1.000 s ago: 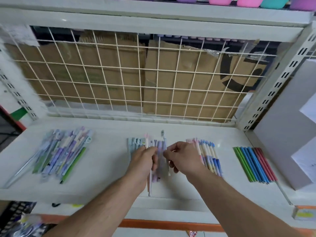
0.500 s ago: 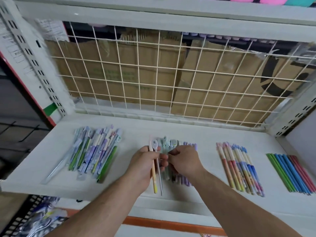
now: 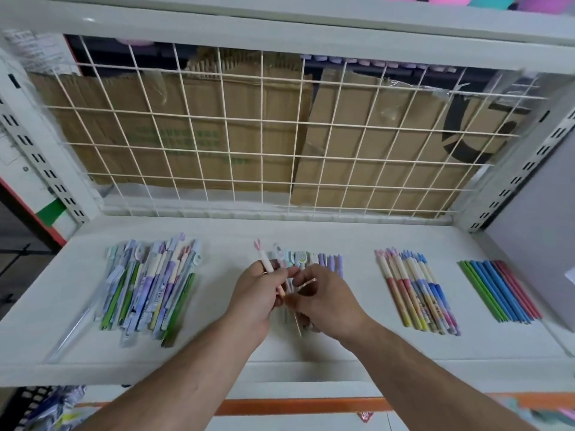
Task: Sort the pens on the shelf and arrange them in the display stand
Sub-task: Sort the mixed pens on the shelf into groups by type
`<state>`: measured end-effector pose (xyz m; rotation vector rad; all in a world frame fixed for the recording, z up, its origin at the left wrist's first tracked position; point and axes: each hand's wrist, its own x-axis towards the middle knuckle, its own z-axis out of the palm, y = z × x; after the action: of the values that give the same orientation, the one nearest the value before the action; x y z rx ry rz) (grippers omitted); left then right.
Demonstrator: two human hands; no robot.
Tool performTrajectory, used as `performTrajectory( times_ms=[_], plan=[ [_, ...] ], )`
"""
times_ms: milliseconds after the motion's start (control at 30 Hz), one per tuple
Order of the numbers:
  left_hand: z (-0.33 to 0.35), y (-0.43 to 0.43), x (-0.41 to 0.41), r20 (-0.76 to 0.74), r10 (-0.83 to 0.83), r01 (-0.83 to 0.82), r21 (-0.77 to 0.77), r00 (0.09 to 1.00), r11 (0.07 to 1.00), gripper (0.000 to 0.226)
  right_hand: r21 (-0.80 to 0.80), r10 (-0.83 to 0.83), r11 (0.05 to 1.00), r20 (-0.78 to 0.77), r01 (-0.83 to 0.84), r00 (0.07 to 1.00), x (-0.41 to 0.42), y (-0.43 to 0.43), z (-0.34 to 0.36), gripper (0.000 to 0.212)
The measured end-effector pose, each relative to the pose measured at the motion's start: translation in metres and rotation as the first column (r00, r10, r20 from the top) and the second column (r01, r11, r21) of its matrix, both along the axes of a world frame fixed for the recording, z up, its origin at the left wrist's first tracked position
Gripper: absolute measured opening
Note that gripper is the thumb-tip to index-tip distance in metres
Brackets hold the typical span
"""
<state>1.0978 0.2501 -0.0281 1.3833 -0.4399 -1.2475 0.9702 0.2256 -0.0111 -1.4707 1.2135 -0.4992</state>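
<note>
Four groups of pens lie on the white shelf [image 3: 217, 231]. A loose mixed heap [image 3: 149, 287] is at the left, and a middle row of pens [image 3: 311, 259] sits under my hands. A row with pink-to-blue barrels [image 3: 417, 293] is right of centre, and a neat row of green, blue and red pens [image 3: 497, 290] lies far right. My left hand [image 3: 258, 293] grips a white pen with a pink bunny top [image 3: 264, 259], lifted off the middle row. My right hand [image 3: 323, 297] pinches a thin pen at its lower part beside the left hand.
A white wire grid [image 3: 280, 135] with cardboard behind it closes the shelf's back. Slotted metal uprights [image 3: 46, 169] stand at both sides. A grey-white panel [image 3: 541, 244] borders the right end. The shelf's front edge is just below my wrists.
The view has shifted rightward and steadied. My left hand has raised the bunny-top pen a little above the middle row, and my right hand has closed in on the pens beside it.
</note>
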Motion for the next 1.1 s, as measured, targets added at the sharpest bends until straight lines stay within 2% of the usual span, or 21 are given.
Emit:
performTrajectory(
  times_ms=[167,300,367,433,533,700,833,933,1000,1033,1100],
  plan=[
    [0.000,0.000,0.001,-0.029,0.070,-0.068,0.065,0.997,0.996,0.008,-0.159,-0.116,0.983,-0.153,0.091,0.981,-0.008,-0.010,-0.004,0.012],
    [0.004,0.001,0.003,-0.070,0.077,-0.068,0.115,0.995,0.991,0.007,-0.181,-0.113,0.981,-0.227,0.072,0.967,-0.007,-0.019,-0.015,0.021],
    [0.005,0.003,0.003,-0.064,0.048,-0.041,0.112,0.997,0.993,0.016,-0.209,-0.108,0.976,-0.241,0.057,0.964,-0.006,-0.019,-0.023,0.023],
    [0.005,0.004,0.002,-0.023,0.012,-0.010,0.107,1.000,0.994,0.025,-0.250,-0.123,0.966,-0.227,0.064,0.966,-0.007,-0.016,-0.025,0.020],
    [0.005,0.006,-0.001,0.074,-0.044,0.038,0.086,0.996,0.996,0.020,-0.281,-0.122,0.957,-0.169,0.071,0.978,-0.012,-0.012,-0.019,0.014],
    [0.006,0.004,-0.013,0.202,-0.099,0.095,0.032,0.974,0.995,0.013,-0.143,-0.008,0.990,0.008,0.009,1.000,-0.021,-0.005,-0.006,0.007],
    [0.013,-0.001,-0.033,0.195,-0.099,0.105,-0.023,0.976,0.994,0.013,-0.151,-0.012,0.989,0.012,0.013,1.000,-0.040,-0.007,-0.006,0.005],
    [0.011,-0.008,-0.052,0.226,-0.140,0.150,-0.026,0.964,0.988,0.011,-0.223,-0.066,0.973,-0.058,0.052,0.996,-0.062,-0.014,-0.008,0.010],
    [0.006,-0.014,-0.065,0.394,-0.175,0.185,0.012,0.902,0.983,0.016,-0.313,-0.135,0.947,-0.169,0.077,0.976,-0.079,-0.020,-0.009,0.012],
    [0.004,-0.017,-0.071,0.516,-0.195,0.209,0.032,0.834,0.978,0.016,-0.348,-0.173,0.933,-0.225,0.087,0.959,-0.088,-0.024,-0.009,0.014],
    [0.003,-0.019,-0.085,0.742,-0.214,0.271,0.046,0.635,0.961,0.021,-0.378,-0.232,0.920,-0.309,0.105,0.922,-0.105,-0.031,-0.010,0.020]
  ],
)
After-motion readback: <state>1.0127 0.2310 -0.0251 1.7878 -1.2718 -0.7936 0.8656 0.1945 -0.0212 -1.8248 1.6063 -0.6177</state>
